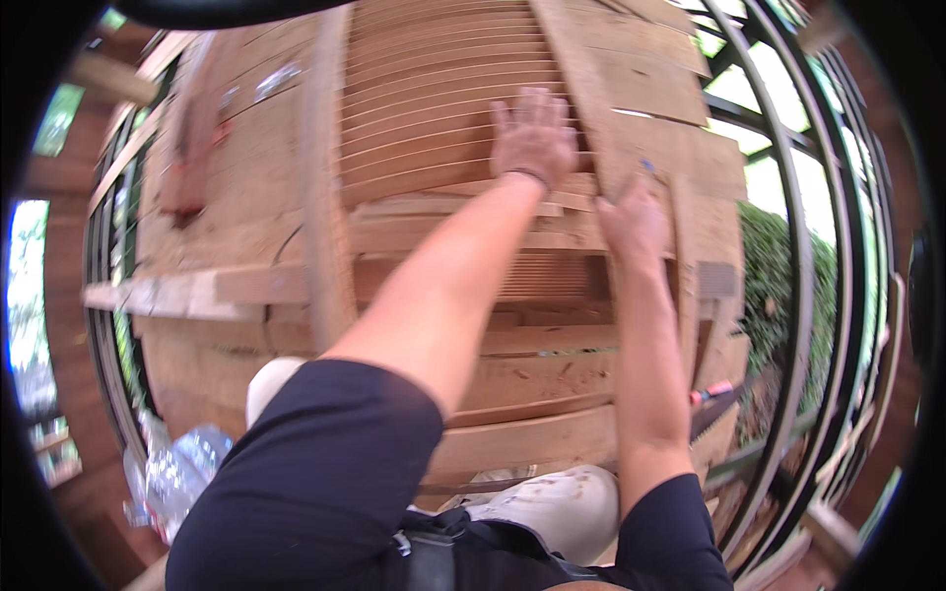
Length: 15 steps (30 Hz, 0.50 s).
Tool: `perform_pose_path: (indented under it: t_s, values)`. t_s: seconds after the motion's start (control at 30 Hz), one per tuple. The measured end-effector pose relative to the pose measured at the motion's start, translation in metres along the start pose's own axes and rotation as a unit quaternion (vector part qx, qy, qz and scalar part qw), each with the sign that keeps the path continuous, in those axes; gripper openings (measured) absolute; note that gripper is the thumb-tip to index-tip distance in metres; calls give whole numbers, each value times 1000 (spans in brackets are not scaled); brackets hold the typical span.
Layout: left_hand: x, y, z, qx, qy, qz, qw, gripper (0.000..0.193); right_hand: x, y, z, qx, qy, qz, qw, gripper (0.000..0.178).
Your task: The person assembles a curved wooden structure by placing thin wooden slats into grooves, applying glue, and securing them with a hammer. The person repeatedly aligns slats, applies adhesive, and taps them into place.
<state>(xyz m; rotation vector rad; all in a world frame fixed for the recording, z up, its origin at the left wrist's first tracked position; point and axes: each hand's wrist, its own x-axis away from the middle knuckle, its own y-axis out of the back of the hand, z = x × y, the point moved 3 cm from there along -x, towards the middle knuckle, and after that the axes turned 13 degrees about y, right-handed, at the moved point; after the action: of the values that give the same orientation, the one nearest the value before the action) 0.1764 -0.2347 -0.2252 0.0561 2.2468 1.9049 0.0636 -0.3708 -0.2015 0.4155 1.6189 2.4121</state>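
Observation:
A louvred wooden panel with thin horizontal slats (pixel 434 118) lies in front of me between a left side rail (pixel 328 167) and a right side rail (pixel 574 74). My left hand (pixel 535 138) rests flat on the slats near the right rail, fingers spread. A dark band circles that wrist. Lower down, my right hand (pixel 636 222) is closed around the right rail, its thumb on the inner side. A small blue spot shows by its fingertips; what it is I cannot make out. Below the slats lie several loose wooden strips (pixel 394 231), partly covered by my left forearm.
The panel lies on a plank platform (pixel 246 167). A wooden bar (pixel 227 291) crosses at left. Clear plastic bottles (pixel 187 468) stand lower left. A pink-and-black handle (pixel 711 394) lies near the right edge. Curved metal railings (pixel 796 217) rise at the right, with greenery beyond.

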Motion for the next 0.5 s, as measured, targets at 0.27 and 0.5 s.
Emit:
perform_pose_path:
  t_s: [0.27,0.5]
  values:
    - [2,6,13,53,17,16,998,58,7,5,17,1,5,-17,1000,66]
    - [-1,3,12,42,24,6,999,59,3,3,9,-10,21,-24,999,66]
